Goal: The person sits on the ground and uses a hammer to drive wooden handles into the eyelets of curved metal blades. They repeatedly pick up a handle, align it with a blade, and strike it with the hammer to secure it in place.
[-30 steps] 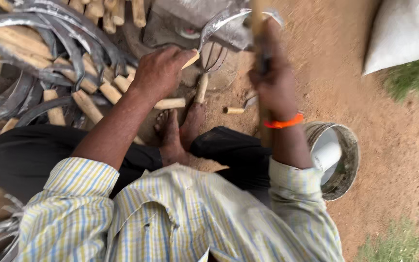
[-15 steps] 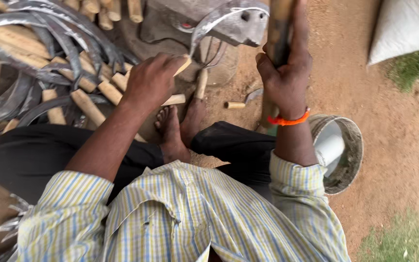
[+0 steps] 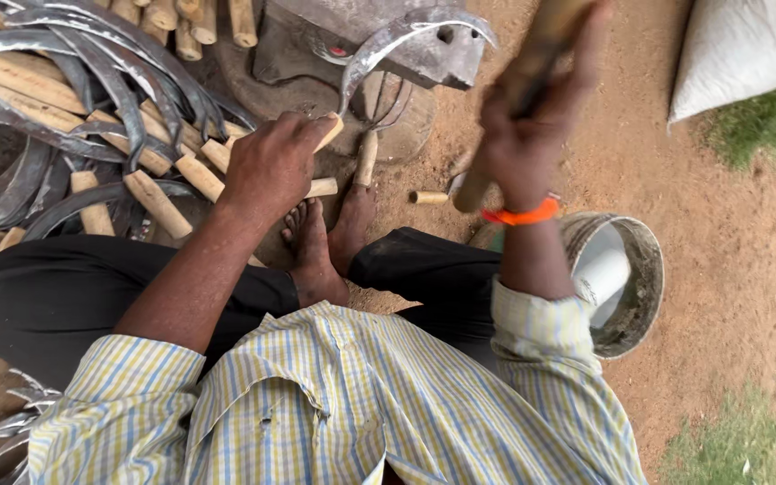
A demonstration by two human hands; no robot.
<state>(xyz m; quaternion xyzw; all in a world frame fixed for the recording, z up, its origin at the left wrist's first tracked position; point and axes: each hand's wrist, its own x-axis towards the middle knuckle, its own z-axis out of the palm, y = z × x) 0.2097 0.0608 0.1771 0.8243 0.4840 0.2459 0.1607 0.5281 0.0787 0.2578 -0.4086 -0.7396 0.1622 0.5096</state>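
While the left hand (image 3: 271, 166) grips a sickle (image 3: 388, 54) by its wooden handle, the right hand (image 3: 518, 144) clenches a raised wooden handle (image 3: 532, 72) above open dirt ground (image 3: 729, 260), bucket (image 3: 644, 287) beside.

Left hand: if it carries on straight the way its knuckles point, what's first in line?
Probably the anvil block. The left hand grips a sickle by its wooden handle, knuckles aimed up-frame; the blade already lies over the block. Depth is unclear from above.
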